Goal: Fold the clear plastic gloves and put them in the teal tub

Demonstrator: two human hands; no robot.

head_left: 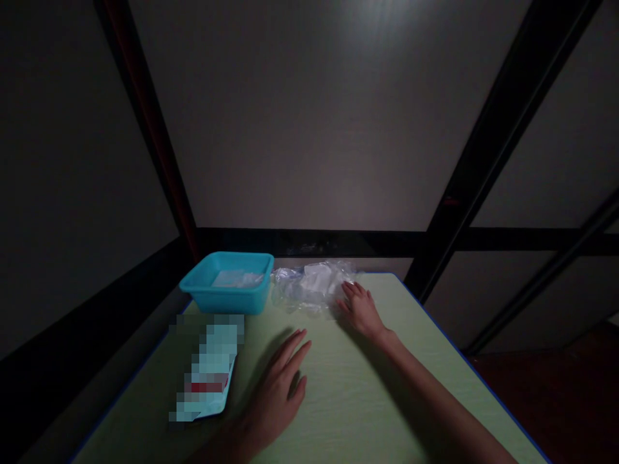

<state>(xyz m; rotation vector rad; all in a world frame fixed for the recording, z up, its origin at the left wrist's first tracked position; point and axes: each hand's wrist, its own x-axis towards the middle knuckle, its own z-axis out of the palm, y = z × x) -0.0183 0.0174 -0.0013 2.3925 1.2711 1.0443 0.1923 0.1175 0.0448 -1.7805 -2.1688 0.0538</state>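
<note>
My right hand (363,311) reaches to the far part of the table, its fingers spread at the right side of a crumpled clear plastic bag (314,283). The fingertips seem to touch the bag; whether they press on it I cannot tell. Some whitish contents show through the plastic. My left hand (278,390) hovers over or rests on the near middle of the table, fingers stretched and thumb apart, holding nothing. Left of it lies a phone-like flat device (213,370) with a lit, pixelated screen.
A blue plastic basin (227,303) stands at the far left corner, with clear plastic packets (236,279) inside. The pale green table (338,399) has a blue edge. Behind it rises a grey panelled wall (309,129) with dark strips.
</note>
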